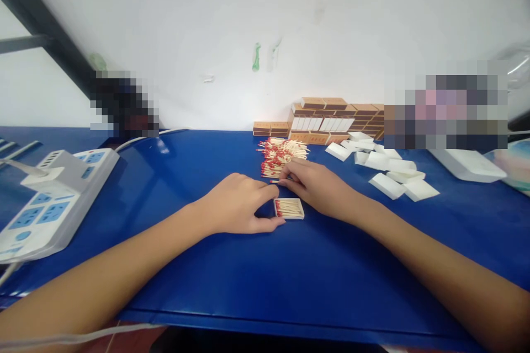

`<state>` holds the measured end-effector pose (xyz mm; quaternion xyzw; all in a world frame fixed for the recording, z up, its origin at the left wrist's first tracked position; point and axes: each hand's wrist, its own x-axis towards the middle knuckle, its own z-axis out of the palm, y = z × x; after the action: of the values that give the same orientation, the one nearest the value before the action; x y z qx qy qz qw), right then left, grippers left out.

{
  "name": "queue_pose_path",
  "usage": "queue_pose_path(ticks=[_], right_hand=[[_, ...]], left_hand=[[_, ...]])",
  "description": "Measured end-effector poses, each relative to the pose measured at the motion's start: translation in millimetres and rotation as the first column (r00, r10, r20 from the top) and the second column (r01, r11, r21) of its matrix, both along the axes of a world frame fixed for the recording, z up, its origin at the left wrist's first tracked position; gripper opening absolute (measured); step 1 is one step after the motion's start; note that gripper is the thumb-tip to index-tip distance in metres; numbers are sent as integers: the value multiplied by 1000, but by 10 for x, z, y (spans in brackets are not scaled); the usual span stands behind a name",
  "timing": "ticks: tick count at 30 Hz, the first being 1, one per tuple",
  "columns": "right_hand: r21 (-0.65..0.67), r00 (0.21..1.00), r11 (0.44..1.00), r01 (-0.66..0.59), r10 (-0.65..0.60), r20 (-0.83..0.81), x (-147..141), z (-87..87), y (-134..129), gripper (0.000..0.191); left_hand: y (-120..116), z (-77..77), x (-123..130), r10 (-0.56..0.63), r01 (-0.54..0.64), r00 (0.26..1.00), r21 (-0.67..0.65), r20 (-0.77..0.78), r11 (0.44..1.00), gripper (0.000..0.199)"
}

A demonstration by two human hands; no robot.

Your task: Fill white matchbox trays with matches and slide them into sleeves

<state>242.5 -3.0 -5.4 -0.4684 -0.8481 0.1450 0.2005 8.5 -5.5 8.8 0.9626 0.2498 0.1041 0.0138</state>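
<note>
A small white matchbox tray [298, 215] lies on the blue table, partly filled with red-tipped matches [289, 208]. My left hand [244, 204] rests at the tray's left side, thumb and fingers spread around its left end. Just behind the tray, my right hand [308, 182] has its fingertips pinched at the front edge of a pile of loose matches [275, 157]; a match's red tip shows beside the fingers.
Brown matchboxes [323, 135] are stacked along the wall behind the pile. Several empty white trays [387, 185] lie scattered at the right, near a larger white box [467, 165]. A power strip [58, 204] with cables sits at the left on the blue table [248, 281].
</note>
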Motion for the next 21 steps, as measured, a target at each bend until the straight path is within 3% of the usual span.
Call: queue_pose_path(ticks=[8, 16, 21], right_hand=[[35, 1000, 999, -4, 5, -26, 144, 163, -176, 15], [-34, 996, 997, -70, 72, 44, 36, 143, -308, 11], [60, 1000, 998, -2, 2, -3, 120, 170, -232, 12]], left_hand=[[61, 26, -17, 88, -88, 996, 6, 3, 996, 39], [59, 36, -8, 124, -124, 992, -10, -9, 992, 40], [47, 21, -13, 94, -94, 995, -30, 23, 995, 37]])
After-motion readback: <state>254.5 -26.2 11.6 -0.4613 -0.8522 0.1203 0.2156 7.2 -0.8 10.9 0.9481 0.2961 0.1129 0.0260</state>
